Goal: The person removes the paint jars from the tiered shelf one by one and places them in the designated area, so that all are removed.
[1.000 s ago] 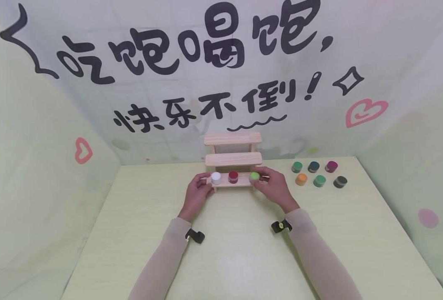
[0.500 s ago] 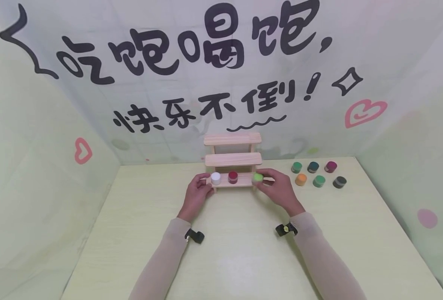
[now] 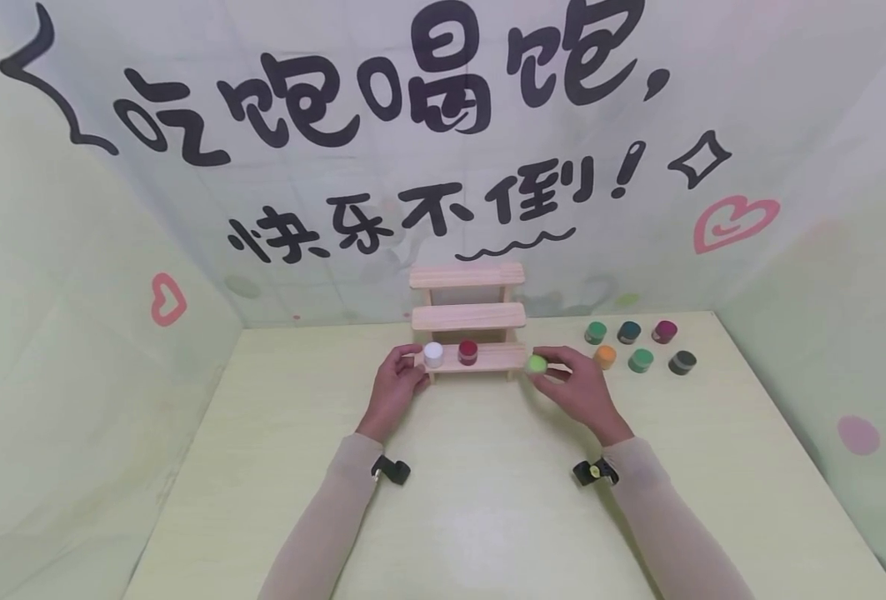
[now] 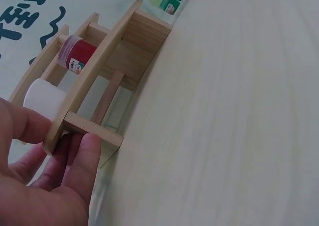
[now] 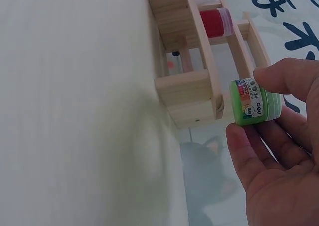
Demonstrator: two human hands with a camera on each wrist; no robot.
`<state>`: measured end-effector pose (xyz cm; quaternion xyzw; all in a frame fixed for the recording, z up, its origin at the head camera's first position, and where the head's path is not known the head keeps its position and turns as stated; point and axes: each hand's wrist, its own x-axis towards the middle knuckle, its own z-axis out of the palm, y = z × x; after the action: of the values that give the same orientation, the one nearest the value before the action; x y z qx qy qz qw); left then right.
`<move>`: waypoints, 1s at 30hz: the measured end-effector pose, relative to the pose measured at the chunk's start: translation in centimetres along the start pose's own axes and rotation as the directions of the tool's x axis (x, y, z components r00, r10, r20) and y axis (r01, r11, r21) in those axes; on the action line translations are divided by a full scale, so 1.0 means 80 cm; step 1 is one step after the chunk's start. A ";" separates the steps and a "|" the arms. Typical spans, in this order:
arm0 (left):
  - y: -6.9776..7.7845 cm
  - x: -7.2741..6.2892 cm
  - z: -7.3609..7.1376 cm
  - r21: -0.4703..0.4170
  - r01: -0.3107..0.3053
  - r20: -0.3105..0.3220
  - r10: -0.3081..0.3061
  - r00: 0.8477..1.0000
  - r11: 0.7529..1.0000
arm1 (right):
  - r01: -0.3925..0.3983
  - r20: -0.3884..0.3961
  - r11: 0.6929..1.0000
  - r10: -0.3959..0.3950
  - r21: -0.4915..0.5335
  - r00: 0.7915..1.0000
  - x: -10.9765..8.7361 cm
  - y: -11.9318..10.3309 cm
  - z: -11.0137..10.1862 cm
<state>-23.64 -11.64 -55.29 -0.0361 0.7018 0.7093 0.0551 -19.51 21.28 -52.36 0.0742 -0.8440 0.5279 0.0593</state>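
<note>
A three-step wooden stand (image 3: 469, 317) stands against the back wall. On its lowest step are a white paint jar (image 3: 432, 355) at the left end and a red paint jar (image 3: 468, 352) near the middle. My left hand (image 3: 396, 383) grips the left end of that step, thumb beside the white jar and fingers beneath the board in the left wrist view. My right hand (image 3: 581, 387) holds a light green paint jar (image 5: 250, 102) between thumb and fingers, just off the step's right end. In the right wrist view its label faces the camera.
On the table's right rear sit several more paint jars: green (image 3: 596, 332), dark teal (image 3: 628, 332) and magenta (image 3: 664, 332) behind, orange (image 3: 605, 357), another green jar (image 3: 641, 361) and a black jar (image 3: 683, 362) in front. A printed cloth (image 3: 322, 175) hangs behind.
My right hand has carried the light green jar to the right, from over the lowest step to beyond its right end. The left hand keeps its hold on the stand.
</note>
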 end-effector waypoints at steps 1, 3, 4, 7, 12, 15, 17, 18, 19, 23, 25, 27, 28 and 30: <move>0.000 0.000 0.000 -0.002 0.000 0.000 0.000 1.000 1.000 | -0.001 0.004 1.000 0.001 -0.002 1.000 -0.002 0.001 -0.001; 0.001 0.000 -0.001 -0.004 0.001 0.001 -0.001 1.000 1.000 | -0.004 0.008 1.000 0.004 -0.006 1.000 -0.004 0.005 -0.005; 0.000 0.000 -0.002 -0.004 0.002 0.001 -0.002 1.000 1.000 | -0.004 0.008 1.000 0.004 -0.009 1.000 -0.006 0.006 -0.007; -0.001 0.001 -0.003 -0.003 0.007 0.003 -0.007 1.000 1.000 | -0.002 0.012 1.000 0.002 -0.027 1.000 -0.010 0.008 -0.012; -0.001 0.000 -0.003 -0.002 0.005 0.009 -0.005 1.000 1.000 | 0.000 0.018 0.997 0.002 -0.074 1.000 -0.016 0.014 -0.023; 0.000 -0.001 -0.002 -0.004 -0.001 0.008 0.001 1.000 1.000 | -0.004 0.022 0.996 0.006 -0.093 1.000 -0.021 0.016 -0.029; 0.001 -0.001 -0.001 -0.009 -0.002 0.007 0.002 1.000 1.000 | -0.011 0.020 0.994 0.014 -0.105 1.000 -0.026 0.018 -0.035; 0.001 -0.001 0.000 -0.011 -0.001 0.007 0.001 1.000 1.000 | -0.014 0.021 0.994 0.017 -0.108 1.000 -0.028 0.019 -0.038; 0.002 -0.002 0.001 -0.012 0.001 0.007 -0.001 1.000 1.000 | -0.020 0.020 0.993 0.023 -0.117 1.000 -0.030 0.020 -0.041; 0.001 -0.001 0.002 -0.007 0.002 0.010 -0.002 1.000 1.000 | -0.026 0.015 0.988 0.029 -0.153 0.999 -0.036 0.025 -0.055; 0.001 -0.001 0.002 -0.003 0.004 0.013 -0.004 1.000 1.000 | -0.024 0.012 0.983 0.026 -0.181 1.000 -0.039 0.028 -0.063; 0.001 -0.001 0.001 0.000 0.005 0.014 -0.005 1.000 1.000 | -0.017 0.011 0.978 0.019 -0.208 1.000 -0.041 0.030 -0.071; 0.001 -0.001 0.000 0.001 0.006 0.014 -0.006 1.000 1.000 | -0.016 0.011 0.976 0.019 -0.219 1.000 -0.042 0.032 -0.075; 0.001 -0.001 -0.001 0.005 0.008 0.012 -0.008 1.000 1.000 | -0.015 0.007 0.973 0.017 -0.230 1.000 -0.045 0.034 -0.082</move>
<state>-23.61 -11.72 -55.21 -0.0346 0.7030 0.7076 0.0621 -16.33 28.62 -52.53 0.0623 -0.9002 0.4269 0.0595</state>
